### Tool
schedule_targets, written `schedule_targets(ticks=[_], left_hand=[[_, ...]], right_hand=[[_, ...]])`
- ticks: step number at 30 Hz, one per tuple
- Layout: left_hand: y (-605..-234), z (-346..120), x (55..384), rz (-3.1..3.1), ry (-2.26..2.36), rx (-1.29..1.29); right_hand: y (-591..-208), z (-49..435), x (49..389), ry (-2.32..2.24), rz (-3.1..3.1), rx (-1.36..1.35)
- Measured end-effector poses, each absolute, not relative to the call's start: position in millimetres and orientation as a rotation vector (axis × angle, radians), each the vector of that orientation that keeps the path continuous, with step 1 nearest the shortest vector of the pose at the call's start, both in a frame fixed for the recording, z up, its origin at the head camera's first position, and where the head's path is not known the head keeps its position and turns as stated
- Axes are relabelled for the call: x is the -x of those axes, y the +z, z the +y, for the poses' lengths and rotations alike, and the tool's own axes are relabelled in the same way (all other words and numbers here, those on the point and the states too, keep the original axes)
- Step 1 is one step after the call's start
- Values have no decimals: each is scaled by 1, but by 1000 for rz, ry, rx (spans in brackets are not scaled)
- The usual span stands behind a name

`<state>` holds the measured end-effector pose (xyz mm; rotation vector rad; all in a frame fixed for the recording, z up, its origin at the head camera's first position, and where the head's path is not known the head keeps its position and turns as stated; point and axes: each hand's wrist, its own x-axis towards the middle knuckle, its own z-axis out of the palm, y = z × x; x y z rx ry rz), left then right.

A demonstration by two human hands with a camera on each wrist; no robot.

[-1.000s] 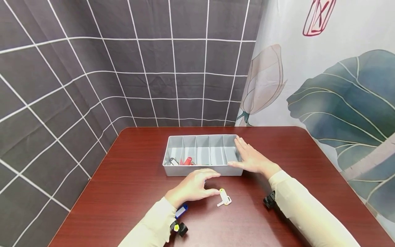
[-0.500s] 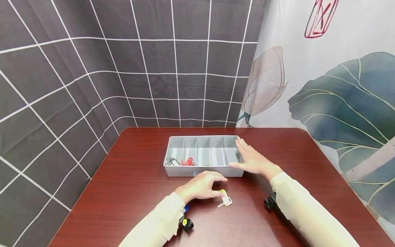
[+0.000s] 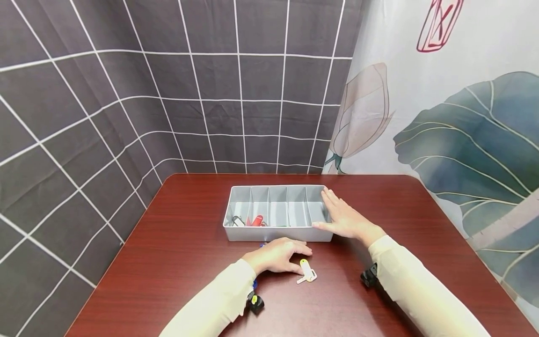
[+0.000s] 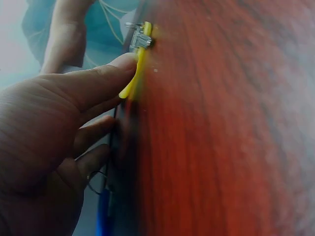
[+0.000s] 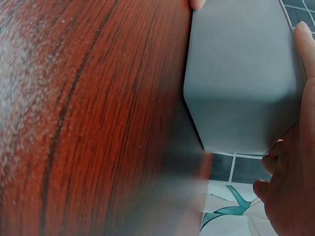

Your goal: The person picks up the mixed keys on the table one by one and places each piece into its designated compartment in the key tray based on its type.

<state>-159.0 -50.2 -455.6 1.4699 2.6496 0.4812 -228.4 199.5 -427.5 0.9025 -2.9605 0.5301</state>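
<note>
A key with a yellow-edged tag (image 3: 306,270) lies on the table in the head view. Around its left side is my left hand (image 3: 278,256), thumb tip right at the tag and fingers loosely bent beyond it. The left wrist view shows the thumb overlapping the yellow tag (image 4: 140,66), seen edge-on, with the metal key above. At the right end of a grey divided tray (image 3: 273,234) rests my right hand (image 3: 347,220), fingers extended along the end and thumb on the near rim. The right wrist view shows that thumb (image 5: 306,44) against the tray's wall (image 5: 246,64).
Left compartments of the tray hold a key with a black-edged tag (image 3: 237,221) and a red tag (image 3: 257,220). A blue tag (image 3: 254,284) is mostly hidden behind my left wrist; another blue bit (image 3: 263,244) shows beyond that hand. Curtains hang behind the table.
My left hand has moved right and slightly down, bringing its thumb to the yellow tag; the blue tag is now more hidden by the wrist. The right hand stays on the tray.
</note>
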Motion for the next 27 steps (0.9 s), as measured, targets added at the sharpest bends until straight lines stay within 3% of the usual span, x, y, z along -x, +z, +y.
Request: schedule_targets(ticks=[11,27], left_hand=[[-460,-48,161,2603,422,-1566],[-459,-46,160,2626,492,-1506]], right_hand=[[-428,200,228,531,-2943,-909],[-430,200,230,500,-2940,-919]])
